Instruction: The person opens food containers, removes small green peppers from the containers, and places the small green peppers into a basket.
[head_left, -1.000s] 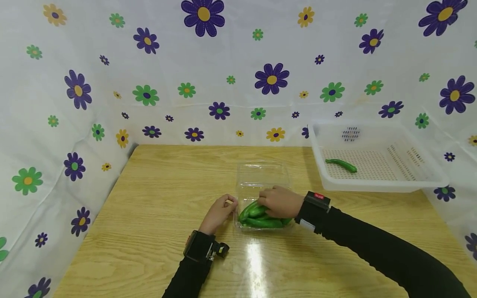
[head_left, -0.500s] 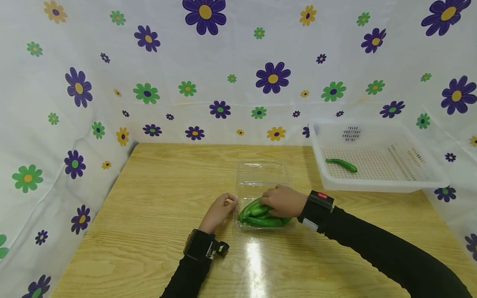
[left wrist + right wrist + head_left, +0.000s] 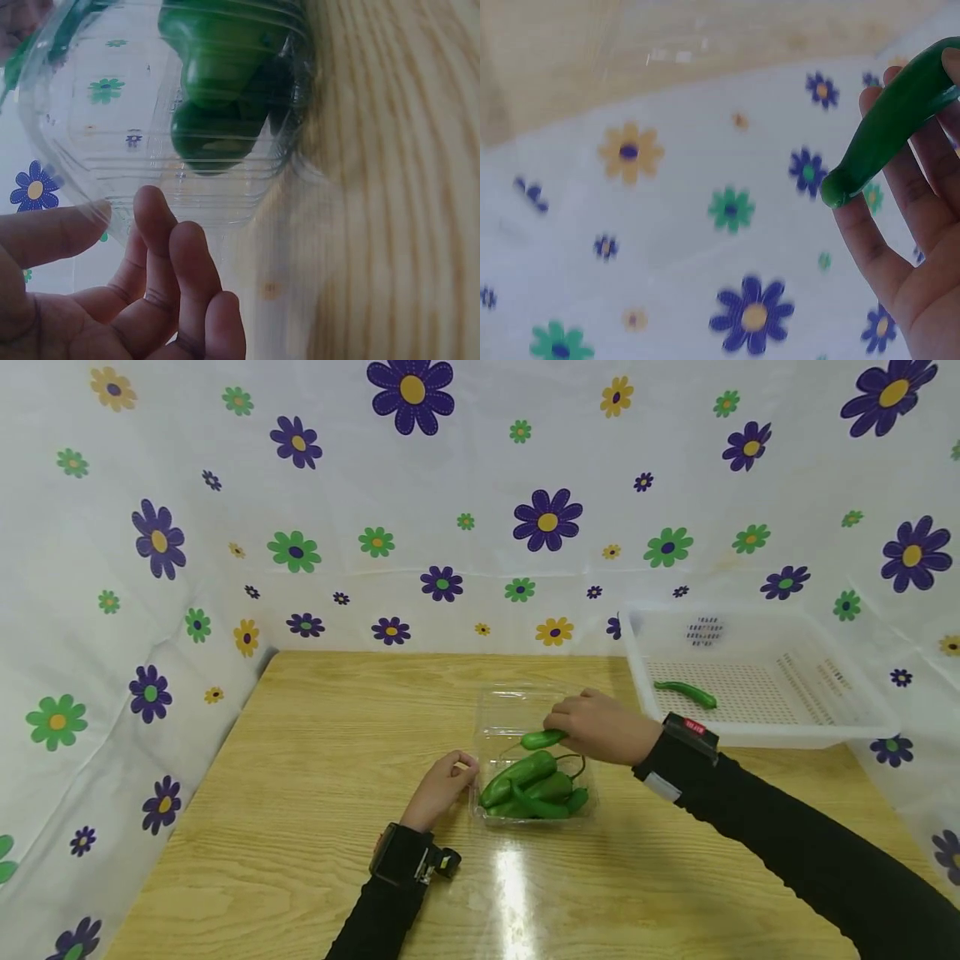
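Note:
In the head view my right hand [image 3: 606,727] holds a green pepper [image 3: 542,740] above a clear plastic clamshell box [image 3: 529,708]. The right wrist view shows this slim, curved pepper [image 3: 896,112] lying across the fingers, the thumb over it. Several green peppers [image 3: 520,778] lie heaped in the box's near half, one with a long curled stem. The box's lid is folded back, away from me. My left hand [image 3: 439,789] is at the box's left side; in the left wrist view its thumb [image 3: 60,232] and fingertips pinch the clear rim.
A white perforated plastic basket [image 3: 757,732] stands at the back right, with one curved green pepper [image 3: 686,694] on its floor. The wooden table [image 3: 322,735] meets a flower-printed white cloth [image 3: 480,460] at the back and sides.
My right hand has risen from the heap in the box, moving up and to the right with a green pepper. The left hand stays at the box's rim.

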A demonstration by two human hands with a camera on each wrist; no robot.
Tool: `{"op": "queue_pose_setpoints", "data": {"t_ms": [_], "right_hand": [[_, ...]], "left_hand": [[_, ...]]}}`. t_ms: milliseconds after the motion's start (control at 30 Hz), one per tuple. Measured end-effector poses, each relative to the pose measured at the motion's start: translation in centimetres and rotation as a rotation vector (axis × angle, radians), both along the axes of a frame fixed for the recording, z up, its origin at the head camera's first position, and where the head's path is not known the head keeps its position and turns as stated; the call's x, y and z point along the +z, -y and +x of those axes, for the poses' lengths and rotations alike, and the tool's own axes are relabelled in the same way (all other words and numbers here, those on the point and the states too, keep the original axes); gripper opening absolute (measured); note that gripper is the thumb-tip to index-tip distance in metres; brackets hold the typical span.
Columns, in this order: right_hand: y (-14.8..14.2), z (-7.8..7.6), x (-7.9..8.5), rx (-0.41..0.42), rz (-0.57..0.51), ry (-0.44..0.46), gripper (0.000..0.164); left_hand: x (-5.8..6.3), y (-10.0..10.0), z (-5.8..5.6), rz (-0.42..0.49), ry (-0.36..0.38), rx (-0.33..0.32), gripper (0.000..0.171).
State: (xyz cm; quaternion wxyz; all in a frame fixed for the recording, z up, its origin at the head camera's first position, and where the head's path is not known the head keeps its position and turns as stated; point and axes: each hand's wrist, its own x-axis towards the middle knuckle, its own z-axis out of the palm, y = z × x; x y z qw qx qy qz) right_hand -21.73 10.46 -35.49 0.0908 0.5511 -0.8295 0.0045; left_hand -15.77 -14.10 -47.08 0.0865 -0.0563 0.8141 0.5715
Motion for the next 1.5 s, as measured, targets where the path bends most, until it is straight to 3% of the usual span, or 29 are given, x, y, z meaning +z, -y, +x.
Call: {"op": "queue_pose_setpoints", "data": {"t_ms": [133,300,500,733,1067,1267,1500], "right_hand": [[-1.7,-1.5,3.1,-0.095,-0.047,0.023,0.019],[-4.3,-3.5,5.8,-0.249,-0.062,0.058,0.024],[-7.2,-6.2,6.6,-0.404,-0.086,0.143,0.026],[-11.1,-10.5,4.0,-0.588,-0.033,0.295,0.021],[-17.7,-15.9,-2.4,-0.824,0.072,0.459,0.024],[-19.1,-17.4,-5.1,-0.879,0.102,0.506,0.023],[-18.6,-17.1,-6.1,-0.856,0.153,0.505,0.021]], "left_hand": [[-0.1,0.3,-0.2,-0.013,0.002,0.008,0.014],[-0.1,0.5,-0.4,-0.012,0.002,0.01,0.014],[0.0,0.7,-0.5,-0.019,0.004,0.012,0.015],[0.0,0.8,-0.6,-0.011,-0.011,0.003,0.015],[-0.4,0.8,-0.4,-0.013,0.001,-0.033,0.014],[-0.2,0.7,-0.1,-0.007,0.006,-0.035,0.014],[-0.4,0.7,0.4,0.026,-0.001,-0.042,0.017]]}}
